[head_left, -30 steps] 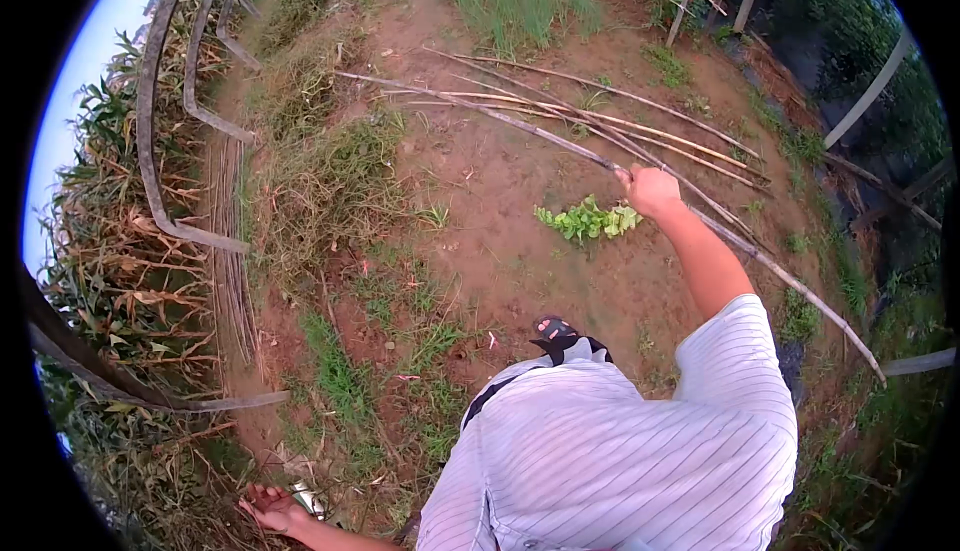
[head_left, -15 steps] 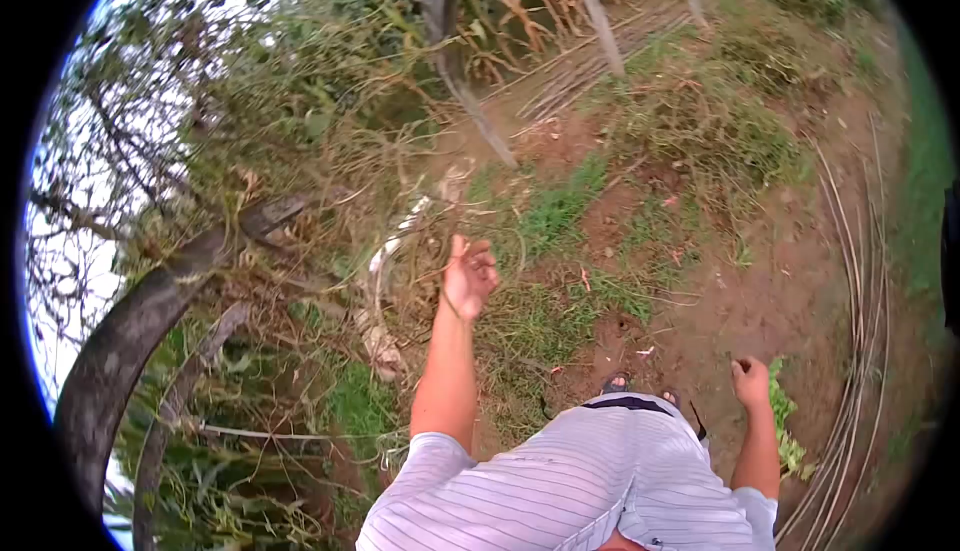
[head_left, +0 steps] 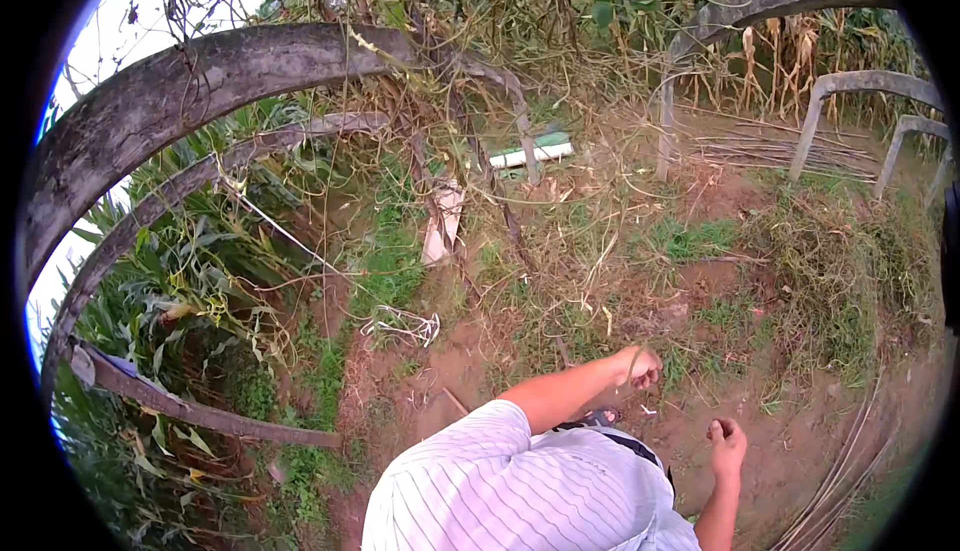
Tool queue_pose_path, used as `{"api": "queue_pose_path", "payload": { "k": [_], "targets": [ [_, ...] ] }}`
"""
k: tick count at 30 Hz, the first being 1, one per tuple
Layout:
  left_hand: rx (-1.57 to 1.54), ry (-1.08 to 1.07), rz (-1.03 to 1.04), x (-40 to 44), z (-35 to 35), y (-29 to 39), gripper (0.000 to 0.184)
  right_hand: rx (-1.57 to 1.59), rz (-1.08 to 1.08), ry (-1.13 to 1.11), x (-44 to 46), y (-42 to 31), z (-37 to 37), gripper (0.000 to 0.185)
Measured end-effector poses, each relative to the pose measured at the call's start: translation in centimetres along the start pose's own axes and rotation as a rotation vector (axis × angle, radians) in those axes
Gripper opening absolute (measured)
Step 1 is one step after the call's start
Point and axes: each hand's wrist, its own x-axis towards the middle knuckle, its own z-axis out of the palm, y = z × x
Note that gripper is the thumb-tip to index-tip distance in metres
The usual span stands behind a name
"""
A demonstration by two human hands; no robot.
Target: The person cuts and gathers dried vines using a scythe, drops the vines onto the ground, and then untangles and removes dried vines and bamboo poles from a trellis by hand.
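Observation:
My left hand (head_left: 638,366) is in front of my body with its fingers curled in; what they hold, if anything, is too small to make out. It is nearest to the weedy soil and dry vines below it. Lower and to the right, my right hand (head_left: 728,441) has its fingers bent towards the thumb, with nothing visible in them. Thin dry vines (head_left: 600,251) hang and tangle ahead of my left hand. Long thin poles (head_left: 838,481) lie on the ground to the right of my right hand.
Curved concrete posts (head_left: 250,66) arch across the left and top. A green and white object (head_left: 535,151) and a pale slab (head_left: 443,226) lie beneath the vines. A pile of sticks (head_left: 790,146) and a heap of pulled plants (head_left: 835,281) are at the right.
The view has swung left to the vine-covered posts. My right hand has let go of the long pole it gripped. My left hand, earlier spread, has come in towards my body and curled.

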Motion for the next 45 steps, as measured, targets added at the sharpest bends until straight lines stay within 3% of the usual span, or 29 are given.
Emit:
{"api": "queue_pose_path", "payload": {
  "k": [4, 8, 11, 15, 17, 18, 21, 26, 29, 31, 32, 34, 35, 36, 38, 39, 41, 42, 45],
  "targets": [
    [0.073, 0.130, -0.071, -3.7, -1.7, -6.0, 0.013, 0.028, -0.017, -0.144, -0.6, -3.4, 2.4, 0.018],
    [-0.122, 0.435, -0.047, -7.6, -6.0, -9.4, 0.017, 0.030, -0.008, -0.292, 0.0, -2.8, 4.8, 0.018],
    [-0.218, 0.475, -0.112, -8.9, -9.8, -12.4, 0.016, 0.007, -0.022, -0.344, 0.7, -4.2, 5.5, 0.020],
    [-0.309, 0.530, -0.120, -11.7, -11.6, -10.6, 0.016, -0.008, -0.054, -0.351, 1.4, -6.7, 6.8, 0.020],
    [-0.142, 0.686, -0.109, -11.9, -13.3, -10.3, 0.017, -0.034, -0.029, -0.356, 1.3, -8.3, 7.3, 0.020],
    [-0.346, 0.732, -0.066, -10.6, -14.9, -12.0, 0.017, -0.013, -0.028, -0.398, 1.3, -9.5, 7.6, 0.021],
    [-0.383, 0.786, -0.010, -10.4, -18.4, -10.9, 0.012, -0.002, -0.007, -0.482, 1.7, -12.0, 8.8, 0.023],
    [-0.428, 0.968, 0.137, -10.9, -25.0, -4.9, 0.012, 0.119, -0.054, -0.593, 3.1, -19.9, 13.6, 0.027],
    [-0.484, 1.028, 0.279, -9.5, -29.3, -1.8, 0.027, 0.043, -0.209, -0.734, 4.9, -25.5, 17.5, 0.030],
    [-0.539, 1.120, 0.341, -8.1, -31.5, 0.6, 0.053, -0.005, -0.480, -0.837, 6.4, -28.1, 20.0, 0.038],
    [-0.533, 1.105, 0.350, -7.2, -31.9, 1.6, 0.053, -0.006, -0.484, -0.820, 6.8, -29.5, 21.0, 0.038],
    [-0.766, 0.914, 0.524, -4.6, -32.1, 2.9, 0.070, -0.214, -0.728, -0.824, 7.8, -32.1, 22.3, 0.047],
    [-0.725, 0.743, 0.448, -3.4, -32.0, 3.2, 0.077, -0.267, -0.856, -0.800, 8.9, -32.1, 22.9, 0.055],
    [-0.717, 0.725, 0.462, -3.8, -27.6, 6.6, 0.076, -0.271, -0.865, -0.798, 10.1, -32.6, 23.0, 0.055],
    [-0.566, 0.533, 0.429, -0.6, -22.2, 8.9, 0.083, -0.267, -0.492, -0.824, 12.7, -33.1, 22.2, 0.063],
    [-0.454, 0.352, 0.463, 2.1, -19.5, 8.7, 0.083, -0.302, -0.466, -0.750, 15.0, -31.9, 21.3, 0.067],
    [-0.421, 0.210, 0.714, 6.6, -11.9, 9.0, 0.078, -0.324, -0.341, -0.622, 19.3, -30.6, 18.6, 0.073],
    [-0.362, 0.332, 0.447, 4.0, -9.1, 11.7, 0.074, -0.363, -0.352, -0.510, 21.6, -29.6, 16.4, 0.075],
    [-0.399, 0.406, 0.338, 3.4, -7.3, 11.6, 0.063, -0.572, -0.363, -0.152, 29.6, -25.6, 9.1, 0.076]
  ]
}}
